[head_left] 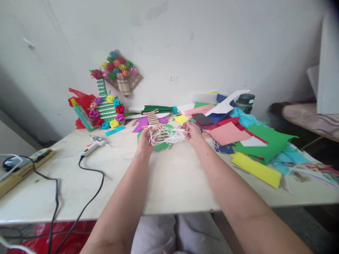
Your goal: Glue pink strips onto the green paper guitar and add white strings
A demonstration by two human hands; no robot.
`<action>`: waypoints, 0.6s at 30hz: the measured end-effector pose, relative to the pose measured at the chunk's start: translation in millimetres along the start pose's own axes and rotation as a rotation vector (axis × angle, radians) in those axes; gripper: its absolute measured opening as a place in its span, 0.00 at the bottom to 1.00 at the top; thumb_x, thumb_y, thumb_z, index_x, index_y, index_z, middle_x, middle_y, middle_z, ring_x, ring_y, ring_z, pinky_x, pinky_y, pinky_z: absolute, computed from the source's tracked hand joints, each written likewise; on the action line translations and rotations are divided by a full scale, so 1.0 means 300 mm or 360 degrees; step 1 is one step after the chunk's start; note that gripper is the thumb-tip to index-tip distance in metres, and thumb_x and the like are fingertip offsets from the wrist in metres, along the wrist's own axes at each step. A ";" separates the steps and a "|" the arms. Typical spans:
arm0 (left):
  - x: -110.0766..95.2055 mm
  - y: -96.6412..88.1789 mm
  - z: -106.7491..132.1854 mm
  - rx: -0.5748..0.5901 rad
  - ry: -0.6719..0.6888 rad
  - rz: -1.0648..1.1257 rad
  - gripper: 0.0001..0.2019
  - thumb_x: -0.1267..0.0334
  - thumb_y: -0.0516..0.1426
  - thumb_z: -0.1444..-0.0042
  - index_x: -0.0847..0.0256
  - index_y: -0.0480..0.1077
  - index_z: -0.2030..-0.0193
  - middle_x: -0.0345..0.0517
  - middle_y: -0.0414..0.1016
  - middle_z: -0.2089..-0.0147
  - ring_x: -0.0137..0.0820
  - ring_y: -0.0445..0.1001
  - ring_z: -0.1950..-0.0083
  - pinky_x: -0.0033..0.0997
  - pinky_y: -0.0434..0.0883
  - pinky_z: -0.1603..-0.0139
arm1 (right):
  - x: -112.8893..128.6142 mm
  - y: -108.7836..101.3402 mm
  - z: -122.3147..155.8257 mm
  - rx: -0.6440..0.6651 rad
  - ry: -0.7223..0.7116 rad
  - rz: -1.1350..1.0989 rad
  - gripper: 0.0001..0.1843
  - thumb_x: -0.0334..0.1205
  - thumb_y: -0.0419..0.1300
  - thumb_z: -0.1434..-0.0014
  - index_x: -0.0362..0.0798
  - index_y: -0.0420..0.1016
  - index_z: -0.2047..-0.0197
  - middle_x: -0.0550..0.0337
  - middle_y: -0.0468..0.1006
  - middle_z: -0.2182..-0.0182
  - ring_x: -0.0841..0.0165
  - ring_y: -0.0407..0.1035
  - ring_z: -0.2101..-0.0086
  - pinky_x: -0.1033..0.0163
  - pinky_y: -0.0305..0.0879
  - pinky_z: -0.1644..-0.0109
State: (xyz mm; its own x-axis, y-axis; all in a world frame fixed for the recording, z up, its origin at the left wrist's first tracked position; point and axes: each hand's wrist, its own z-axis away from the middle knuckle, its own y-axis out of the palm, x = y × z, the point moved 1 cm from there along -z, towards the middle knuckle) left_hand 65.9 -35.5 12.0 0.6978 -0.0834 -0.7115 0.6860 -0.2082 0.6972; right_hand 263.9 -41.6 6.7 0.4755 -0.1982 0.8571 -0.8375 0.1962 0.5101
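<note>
Loose bundle of white string [173, 135] held up over the counter [174, 187]

Here we are, and I have both hands out in front. My left hand [146, 139] curls around the bundle's left end; my right hand [192, 132] pinches the other, though strands partly hide the fingertips, so the exact grip there I can't tell. The white string hangs between them, above the counter's middle, in front of a green cut-out [163, 146] and a striped piece of thin rolls [153, 119].

The step in hand, I'd judge, is handling and spreading the string. The next move calls for patience: a light, even pull and a search for a loose end, because a hard tug could tighten those loops into knots.

And what a look it has! Thin, bright white, cord-like, all loops and crossings, a few strands straying outward, denser toward the right. No loose end I can pick out for certain. Off to my left, the glue gun [92, 145] lies on the counter, well apart from both hands.
</note>
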 end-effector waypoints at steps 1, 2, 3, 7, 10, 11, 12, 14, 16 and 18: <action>-0.006 -0.005 -0.001 0.0022 -0.0009 0.0032 0.06 0.65 0.53 0.53 0.65 0.67 0.72 0.46 0.75 0.73 0.21 0.61 0.87 0.20 0.55 0.90 | -0.001 -0.004 -0.004 -0.0037 -0.0012 -0.0008 0.09 0.43 0.56 0.48 0.47 0.62 0.72 0.63 0.74 0.82 0.78 0.59 0.90 0.74 0.41 0.91; -0.013 -0.010 -0.002 0.0061 -0.0014 0.0063 0.06 0.65 0.52 0.52 0.65 0.67 0.73 0.46 0.75 0.73 0.19 0.57 0.89 0.20 0.51 0.92 | 0.000 -0.009 -0.007 -0.0070 -0.0026 -0.0024 0.10 0.44 0.55 0.47 0.47 0.62 0.72 0.62 0.74 0.81 0.77 0.61 0.88 0.75 0.42 0.91; -0.019 -0.014 -0.001 0.0113 -0.0016 0.0084 0.06 0.65 0.51 0.51 0.65 0.67 0.72 0.46 0.75 0.72 0.17 0.53 0.90 0.20 0.47 0.93 | 0.002 -0.014 -0.009 -0.0104 -0.0045 -0.0046 0.10 0.43 0.54 0.47 0.46 0.62 0.73 0.61 0.74 0.81 0.76 0.65 0.86 0.75 0.44 0.91; -0.037 -0.025 0.006 0.0244 -0.0013 0.0078 0.09 0.64 0.49 0.48 0.64 0.69 0.70 0.48 0.76 0.65 0.13 0.44 0.91 0.21 0.42 0.93 | 0.022 -0.036 -0.013 -0.0196 -0.0139 -0.0179 0.10 0.41 0.50 0.44 0.46 0.61 0.74 0.59 0.76 0.77 0.73 0.70 0.79 0.75 0.50 0.89; -0.046 -0.031 0.010 0.0273 -0.0003 0.0085 0.11 0.62 0.49 0.48 0.64 0.70 0.69 0.49 0.75 0.65 0.14 0.42 0.91 0.22 0.43 0.93 | 0.042 -0.054 -0.017 -0.0250 -0.0241 -0.0275 0.09 0.41 0.49 0.43 0.47 0.60 0.72 0.60 0.77 0.71 0.74 0.71 0.76 0.73 0.58 0.85; -0.049 -0.033 0.011 0.0291 0.0007 0.0093 0.11 0.62 0.48 0.47 0.64 0.70 0.70 0.50 0.75 0.64 0.13 0.41 0.91 0.22 0.43 0.93 | 0.049 -0.060 -0.020 -0.0282 -0.0281 -0.0300 0.09 0.41 0.48 0.43 0.47 0.60 0.72 0.60 0.77 0.70 0.73 0.72 0.75 0.72 0.62 0.82; -0.054 -0.036 0.013 0.0305 0.0024 0.0101 0.11 0.62 0.48 0.47 0.64 0.69 0.72 0.50 0.75 0.63 0.13 0.41 0.91 0.22 0.42 0.93 | 0.055 -0.066 -0.023 -0.0322 -0.0317 -0.0325 0.09 0.41 0.48 0.42 0.48 0.59 0.72 0.60 0.77 0.69 0.73 0.73 0.73 0.71 0.65 0.78; -0.063 -0.043 0.015 0.0318 0.0077 0.0119 0.12 0.62 0.48 0.47 0.64 0.68 0.74 0.51 0.75 0.62 0.13 0.40 0.90 0.22 0.42 0.92 | 0.067 -0.079 -0.031 -0.0412 -0.0369 -0.0386 0.08 0.39 0.46 0.41 0.48 0.58 0.72 0.60 0.76 0.68 0.73 0.73 0.70 0.68 0.69 0.71; -0.073 -0.053 0.016 0.0332 0.0137 0.0152 0.12 0.62 0.47 0.47 0.64 0.68 0.73 0.52 0.75 0.62 0.13 0.40 0.90 0.22 0.43 0.92 | 0.078 -0.092 -0.038 -0.0503 -0.0401 -0.0447 0.08 0.37 0.44 0.41 0.48 0.57 0.71 0.60 0.75 0.68 0.73 0.73 0.69 0.65 0.71 0.67; -0.083 -0.065 0.016 0.0357 0.0189 0.0210 0.13 0.61 0.46 0.46 0.64 0.69 0.72 0.52 0.75 0.61 0.13 0.40 0.90 0.22 0.44 0.92 | 0.089 -0.106 -0.042 -0.0613 -0.0412 -0.0494 0.08 0.35 0.42 0.41 0.49 0.56 0.71 0.61 0.74 0.69 0.73 0.73 0.70 0.65 0.71 0.66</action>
State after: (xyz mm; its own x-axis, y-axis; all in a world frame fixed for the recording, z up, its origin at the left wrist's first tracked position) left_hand 34.3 -34.1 15.7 0.8063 -0.0118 -0.5913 0.5341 -0.4149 0.7366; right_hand 306.6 -41.1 14.5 0.5619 -0.5223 0.6415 -0.4868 0.4182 0.7669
